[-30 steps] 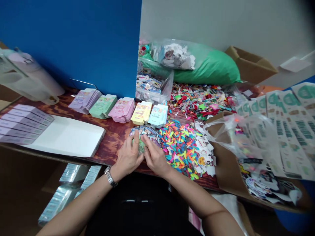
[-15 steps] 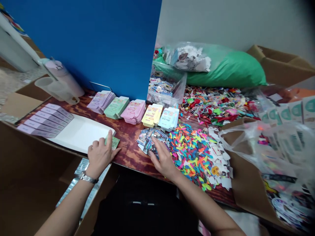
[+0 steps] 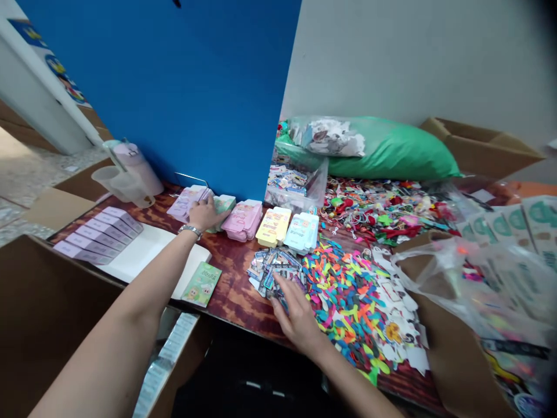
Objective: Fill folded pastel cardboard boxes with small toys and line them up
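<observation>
My left hand (image 3: 205,216) reaches to the back of the table, over the stack of green flat cartons (image 3: 224,204), fingers apart. The purple carton stack (image 3: 185,200) is just left of it and the pink cartons (image 3: 243,217) are to its right. A green carton (image 3: 202,284) lies face up at the right end of the white tray (image 3: 152,235). My right hand (image 3: 298,316) rests at the edge of a pile of small printed cards (image 3: 274,268), its thumb and fingers apart. Whether those fingertips touch a card, I cannot tell.
Standing purple boxes (image 3: 100,235) fill the tray's left end. Yellow cartons (image 3: 273,226) and blue cartons (image 3: 301,232) stand behind the cards. Colourful small pieces (image 3: 343,296) and white cutouts (image 3: 389,296) spread to the right, beside a cardboard box (image 3: 452,342). A bottle (image 3: 137,168) stands back left.
My left hand has left the green carton on the tray and moved up to the green stack. The right hand stays by the cards. The camera view has shifted.
</observation>
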Motion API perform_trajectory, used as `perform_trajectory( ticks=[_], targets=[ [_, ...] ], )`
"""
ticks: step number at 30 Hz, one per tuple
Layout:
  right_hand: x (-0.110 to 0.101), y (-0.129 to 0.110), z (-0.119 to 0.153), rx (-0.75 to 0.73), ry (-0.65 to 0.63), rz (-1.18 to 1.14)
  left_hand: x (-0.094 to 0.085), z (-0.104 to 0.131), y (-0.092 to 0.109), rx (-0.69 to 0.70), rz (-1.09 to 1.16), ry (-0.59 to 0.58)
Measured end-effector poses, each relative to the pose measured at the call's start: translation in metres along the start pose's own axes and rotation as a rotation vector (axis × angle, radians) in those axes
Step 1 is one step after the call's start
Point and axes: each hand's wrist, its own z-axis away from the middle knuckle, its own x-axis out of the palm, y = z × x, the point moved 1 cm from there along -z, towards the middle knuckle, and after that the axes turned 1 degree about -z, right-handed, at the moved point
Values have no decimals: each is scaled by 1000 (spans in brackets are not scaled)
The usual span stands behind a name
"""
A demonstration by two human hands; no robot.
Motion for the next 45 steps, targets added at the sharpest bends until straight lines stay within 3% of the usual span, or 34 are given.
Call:
perform_trajectory(
  ticks=[7,11,14,19,22,25,28,30,33,36,39,45],
  targets=[
    [0,1,4,15,-4,-4,1,-5,-1,-43,26,10],
    [-5,-1,-13,-49,11,-7,-12,12,1,-55,115,176],
    [-14,-2,-38,-101,106,-12,-23,44,19,26,281,315],
    [-21,-1,-75,-107,277,86,-29,124,70,307,539,442],
    [-21,0,-73,-112,288,108,-27,161,90,332,652,439],
    [-26,-5,-59,-133,261,14,-25,180,98,424,684,434],
    [-35,-12,-49,-59,216,-186,-25,189,103,627,654,446],
    [-38,-15,-46,97,263,-400,-23,192,105,690,610,464],
    [-37,-13,-47,344,362,-682,-20,197,109,693,534,455],
    [-35,-8,-49,435,275,-805,-17,202,112,643,493,397],
    [-40,-6,-48,438,221,-664,-16,206,114,588,463,355],
    [-43,-24,-40,131,231,-236,-16,206,119,589,358,392]
  ],
)
